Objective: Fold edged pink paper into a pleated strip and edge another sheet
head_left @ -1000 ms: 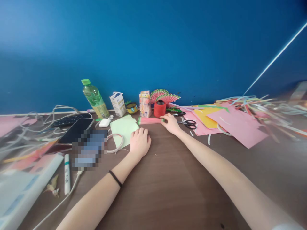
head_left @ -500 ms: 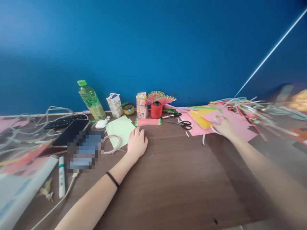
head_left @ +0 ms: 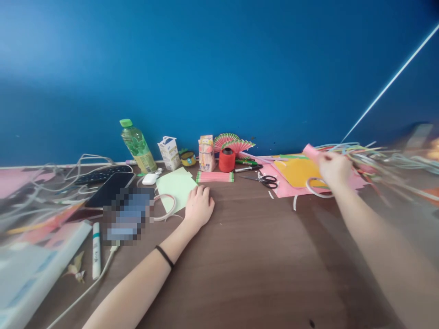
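My left hand (head_left: 200,208) lies flat on the table, its fingers stretched out beside a sheet of light green paper (head_left: 176,189). A white loop (head_left: 173,205) rests partly over that paper. Above the paper pile at right, my right hand (head_left: 334,169) is closed on a piece of pink paper (head_left: 312,153), which shows as a small strip tilted up from the fingers. Below it are a yellow sheet (head_left: 295,171), pink sheets (head_left: 283,189) and another pale loop (head_left: 310,187). Black-handled scissors (head_left: 269,182) lie left of the pile.
Along the blue wall stand a green-capped bottle (head_left: 137,148), a carton (head_left: 169,154), a red thread spool (head_left: 227,161) and pink folded fans (head_left: 240,146). Phones (head_left: 111,189), cables and a white marker (head_left: 96,251) lie at left. Loose paper strips (head_left: 377,162) crowd the far right.
My right hand has lifted the pink paper up from the pile, uncovering more of the yellow sheet. My left hand stays in place on the table. The view has shifted slightly.
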A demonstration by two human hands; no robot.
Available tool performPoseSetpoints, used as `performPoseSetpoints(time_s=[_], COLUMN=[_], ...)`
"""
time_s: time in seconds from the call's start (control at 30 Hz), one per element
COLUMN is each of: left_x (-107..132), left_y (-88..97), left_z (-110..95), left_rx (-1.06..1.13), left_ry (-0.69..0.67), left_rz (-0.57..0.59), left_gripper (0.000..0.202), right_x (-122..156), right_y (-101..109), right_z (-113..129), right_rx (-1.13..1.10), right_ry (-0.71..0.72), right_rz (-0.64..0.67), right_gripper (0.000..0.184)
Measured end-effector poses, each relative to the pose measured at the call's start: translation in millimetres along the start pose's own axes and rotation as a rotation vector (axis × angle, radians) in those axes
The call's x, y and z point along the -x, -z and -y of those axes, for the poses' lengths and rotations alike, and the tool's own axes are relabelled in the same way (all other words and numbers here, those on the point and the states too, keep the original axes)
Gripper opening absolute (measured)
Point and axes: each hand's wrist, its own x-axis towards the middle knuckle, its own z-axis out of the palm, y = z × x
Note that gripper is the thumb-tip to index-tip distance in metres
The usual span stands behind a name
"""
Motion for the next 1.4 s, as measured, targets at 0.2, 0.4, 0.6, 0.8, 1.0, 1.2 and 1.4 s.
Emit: performPoseSetpoints(time_s=[0.2, 0.4, 0.6, 0.8, 1.0, 1.2, 1.4], left_x=[1, -3, -7, -12, -25, -31, -24], left_y=[2.6, 6.7, 3.3, 4.6, 27.6, 42.2, 28.5], left_z=[-1, 10, 16, 18, 34, 49, 51], left_rx=[0.031, 0.248, 0.415, 0.549, 0.610, 0.416, 0.131], left_ry=[-0.006, 0.102, 0.131, 0.194, 0.275, 0.231, 0.147], left_rz=[-0.001, 0.023, -0.027, 0.018, 0.034, 0.123, 0.232], left_gripper=[0.030, 0.032, 0.031, 0.030, 0.031, 0.018, 0.035], right_x=[54, 194, 242, 253, 230, 198, 190], right_y=[49, 39, 31, 26, 22, 0, -5], right_z=[70, 107, 108, 121, 125, 130, 140], right_rx=[-0.286, -0.353, -0.400, -0.442, -0.559, -0.337, -0.312], right_ry=[0.614, 1.172, 1.268, 1.207, 1.089, 1.011, 1.063], right_rz=[-0.334, 0.060, 0.235, 0.462, 0.708, 0.778, 0.751], right_gripper=[0.022, 0.018, 0.016, 0.017, 0.027, 0.049, 0.049])
